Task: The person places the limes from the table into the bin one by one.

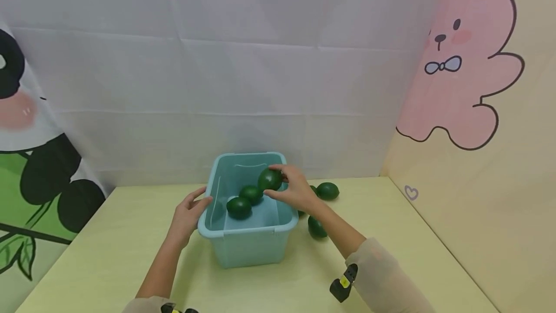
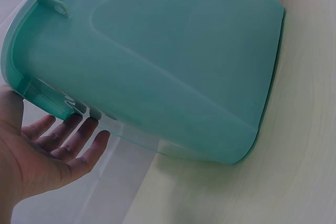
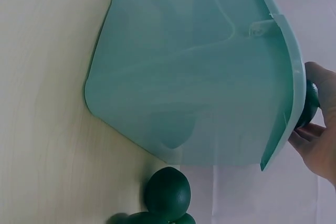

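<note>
Blue-green plastic bin [image 1: 252, 250], one, rectangular and rimmed, upright on a pale yellow table [image 1: 382, 255]. Contents: two dark green fruits, the near one [image 1: 239, 208] and the far one [image 1: 251, 194], side by side on the bin floor.

Held fruit [image 1: 270, 179], one, dark green, smooth and rounded, at the bin's mouth near its right rim. Right hand [image 1: 295, 190]: thumb and fingers clamped on this fruit, from opposite sides.

Left hand [image 1: 189, 214]: at the bin's left rim, thumb over the edge, fingers spread along the outside, a light hold on the rim.

Loose fruits, dark green, on the table right of the bin: one toward the back [image 1: 327, 191], one nearer, partly behind the right forearm [image 1: 317, 227]; others show only in part, so their count is uncertain.

Surroundings: white cloth backdrop [image 1: 243, 71]; pink cartoon bear [image 1: 465, 76] with bow tie, on the right wall; beige sleeve [image 1: 386, 274] on the right arm, black device [image 1: 343, 284] at its cuff.
</note>
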`<state>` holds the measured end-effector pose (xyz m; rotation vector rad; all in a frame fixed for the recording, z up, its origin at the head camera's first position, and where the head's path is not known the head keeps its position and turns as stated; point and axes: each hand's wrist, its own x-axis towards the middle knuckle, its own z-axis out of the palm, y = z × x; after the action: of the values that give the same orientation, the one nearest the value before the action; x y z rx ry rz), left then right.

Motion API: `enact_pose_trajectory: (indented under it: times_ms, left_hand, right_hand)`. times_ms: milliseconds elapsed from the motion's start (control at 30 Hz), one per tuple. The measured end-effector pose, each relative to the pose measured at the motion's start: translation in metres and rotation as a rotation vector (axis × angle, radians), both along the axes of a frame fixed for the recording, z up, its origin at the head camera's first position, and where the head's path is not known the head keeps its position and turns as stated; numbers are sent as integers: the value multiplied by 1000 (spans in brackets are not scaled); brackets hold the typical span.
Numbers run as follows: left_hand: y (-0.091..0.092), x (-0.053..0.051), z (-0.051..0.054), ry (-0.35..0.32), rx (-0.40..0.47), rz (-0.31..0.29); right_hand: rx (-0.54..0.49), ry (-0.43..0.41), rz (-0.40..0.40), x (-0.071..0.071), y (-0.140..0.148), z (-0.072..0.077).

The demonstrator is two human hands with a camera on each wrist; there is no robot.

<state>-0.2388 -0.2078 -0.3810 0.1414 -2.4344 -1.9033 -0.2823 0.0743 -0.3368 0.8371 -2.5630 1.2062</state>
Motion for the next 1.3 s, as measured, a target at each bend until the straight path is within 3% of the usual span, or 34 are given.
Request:
enact_pose_trajectory:
  times_ms: [333, 500, 933, 1300]
  left_hand:
    - [1, -1, -1, 15, 11, 3]
    - [2, 0, 0, 11, 10, 7]
    - [-1, 0, 1, 9, 17, 1]
    - [2, 1, 2, 2, 19, 2]
  right_hand:
    - [9, -14, 52, 3, -13, 0]
    - [32, -62, 63, 5, -19, -3]
    - [255, -77, 84, 10, -31, 0]
    - [369, -114, 116, 20, -44, -2]
